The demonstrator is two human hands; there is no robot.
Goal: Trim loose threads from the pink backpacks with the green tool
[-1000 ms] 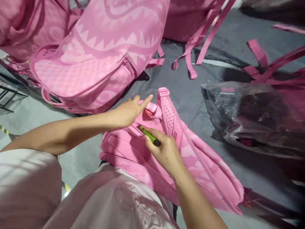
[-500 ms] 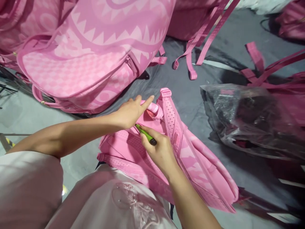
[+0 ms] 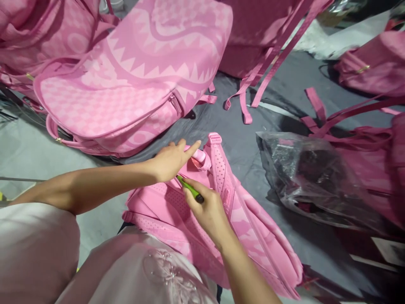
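Green tool (image 3: 190,189) in grip of right hand (image 3: 207,211) (tip indistinct), pink backpack (image 3: 177,203) below, left hand (image 3: 171,161), grip unclear.

Hands (image 3: 207,210), green tool (image 3: 190,189) at backpack (image 3: 242,217)

The green tool (image 3: 190,188) is showing smooth plastic. The small backpack (image 3: 247,226) is looking like matt cloth, its strap (image 3: 219,169) perforated, its buckle (image 3: 215,138) gleaming like plastic. The clear bag (image 3: 286,173) is reflecting light from glossy, crinkled plastic. A gold fitting (image 3: 363,69) is glinting like metal. The surface (image 3: 242,147) is looking matt, lightly creased.
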